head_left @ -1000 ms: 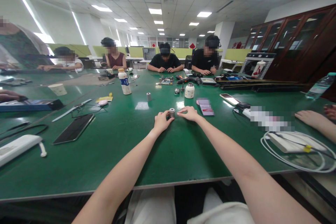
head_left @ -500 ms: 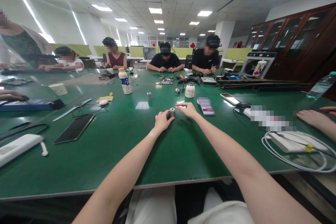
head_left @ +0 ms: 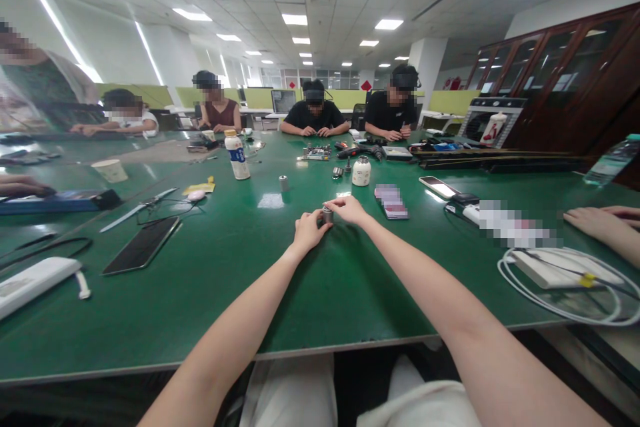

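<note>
A small grey metal cylinder [head_left: 327, 215] stands upright on the green table [head_left: 300, 293], straight in front of me. My left hand [head_left: 309, 230] grips it from the left, thumb and fingers around its side. At its top edge are the fingertips of my right hand [head_left: 349, 209], pinched together; whether they hold a small part is too small to tell. Farther back and a little left stands a second grey cylinder [head_left: 284, 183], untouched.
Behind my hands stand a white jar [head_left: 361, 171] and a labelled bottle [head_left: 237, 155]. A pink phone [head_left: 392, 202] lies to the right, a dark phone [head_left: 143, 245] to the left. Cables and a white box [head_left: 560, 270] lie at far right. Several people sit around the table.
My right hand has moved left, from just beside the metal cylinder onto its top, and its fingers have closed together. My left hand has stayed on the cylinder.
</note>
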`<state>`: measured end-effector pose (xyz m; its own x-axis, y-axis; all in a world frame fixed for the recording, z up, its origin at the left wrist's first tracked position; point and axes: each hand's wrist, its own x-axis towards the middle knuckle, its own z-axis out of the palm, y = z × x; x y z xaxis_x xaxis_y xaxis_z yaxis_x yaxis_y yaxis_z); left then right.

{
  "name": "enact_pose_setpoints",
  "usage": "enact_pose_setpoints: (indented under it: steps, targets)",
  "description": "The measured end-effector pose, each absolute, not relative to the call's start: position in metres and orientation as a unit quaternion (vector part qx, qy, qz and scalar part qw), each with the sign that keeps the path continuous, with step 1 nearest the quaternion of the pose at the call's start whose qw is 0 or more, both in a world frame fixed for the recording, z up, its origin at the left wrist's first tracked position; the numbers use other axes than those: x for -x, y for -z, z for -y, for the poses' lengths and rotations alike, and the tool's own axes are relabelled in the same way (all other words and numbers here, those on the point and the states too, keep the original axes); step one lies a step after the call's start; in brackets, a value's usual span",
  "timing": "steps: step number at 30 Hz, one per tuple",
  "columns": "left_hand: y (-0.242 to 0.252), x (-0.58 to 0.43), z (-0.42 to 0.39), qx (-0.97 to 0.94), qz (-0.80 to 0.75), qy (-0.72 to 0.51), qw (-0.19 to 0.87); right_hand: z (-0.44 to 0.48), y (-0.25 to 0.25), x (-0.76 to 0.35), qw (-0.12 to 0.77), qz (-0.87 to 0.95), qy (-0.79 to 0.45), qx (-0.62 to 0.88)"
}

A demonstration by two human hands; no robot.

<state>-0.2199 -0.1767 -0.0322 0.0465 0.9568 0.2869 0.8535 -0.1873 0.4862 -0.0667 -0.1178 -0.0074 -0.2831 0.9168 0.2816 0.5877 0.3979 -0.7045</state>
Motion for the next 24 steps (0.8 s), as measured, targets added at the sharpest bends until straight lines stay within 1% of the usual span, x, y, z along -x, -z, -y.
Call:
enact_pose_setpoints:
  steps: [5, 7, 9, 11, 15, 21, 24]
  targets:
    - [0.031, 0.219, 0.177, -0.715, -0.631, -0.286, 0.096, 0.122, -0.001, 0.06, 0.354, 0.73, -0.191, 0.553]
    - [0.031, 0.219, 0.177, -0.714, -0.632, -0.286, 0.097, 0.122, -0.003, 0.058, 0.369, 0.711, -0.199, 0.564]
    - [0.031, 0.219, 0.177, -0.714, -0.632, -0.286, 0.097, 0.122, -0.003, 0.057, 0.382, 0.715, -0.221, 0.543]
    - [0.031, 0.219, 0.177, -0.715, -0.631, -0.286, 0.097, 0.123, -0.001, 0.058, 0.374, 0.738, -0.228, 0.513]
    - [0.031, 0.22, 0.177, -0.715, -0.631, -0.285, 0.098, 0.124, 0.001, 0.064, 0.338, 0.774, -0.191, 0.499]
    - [0.032, 0.22, 0.177, -0.716, -0.629, -0.288, 0.096, 0.116, -0.001, 0.055, 0.372, 0.751, -0.193, 0.511]
    - [0.033, 0.22, 0.177, -0.717, -0.627, -0.291, 0.095, 0.119, 0.002, 0.038, 0.321, 0.77, -0.167, 0.525]
